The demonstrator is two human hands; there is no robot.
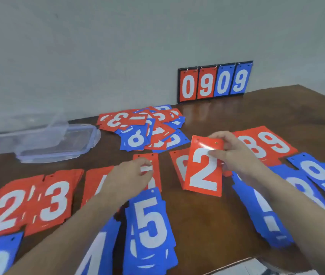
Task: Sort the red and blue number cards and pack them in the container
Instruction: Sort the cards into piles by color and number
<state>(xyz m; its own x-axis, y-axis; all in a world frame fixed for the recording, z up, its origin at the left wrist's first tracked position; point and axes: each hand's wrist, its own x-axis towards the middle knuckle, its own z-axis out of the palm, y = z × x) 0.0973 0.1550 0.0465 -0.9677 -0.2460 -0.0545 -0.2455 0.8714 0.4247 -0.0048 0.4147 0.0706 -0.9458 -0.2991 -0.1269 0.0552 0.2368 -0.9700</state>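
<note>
A: Head view has us mid-sort, not packing yet. Our right hand (235, 155) pinches a red 2 card (204, 171) by its top edge, thumb in front, and holds it tilted up off the bench (207, 225).

B: And our left hand (132, 175)?

A: Its grip is fingers curled down onto the red 5 card (147, 169) lying flat in the red row; whether it pinches that card or only presses it, we cannot tell.

B: So where does the 2 belong?

A: We judge it goes far left, onto the red 2 pile (7, 211) beside the red 3 pile (54, 201). That calls for a long reach across our own left arm, so the left hand should clear first.

B: How much is left?

A: Plenty. The mixed heap (143, 130) of red and blue cards sits unsorted near the wall, and the blue 5 pile (149, 225) lies close to us. The clear container (25, 133) and its lid (58, 143) wait at the far left, with no cards that we can make out inside.
</note>
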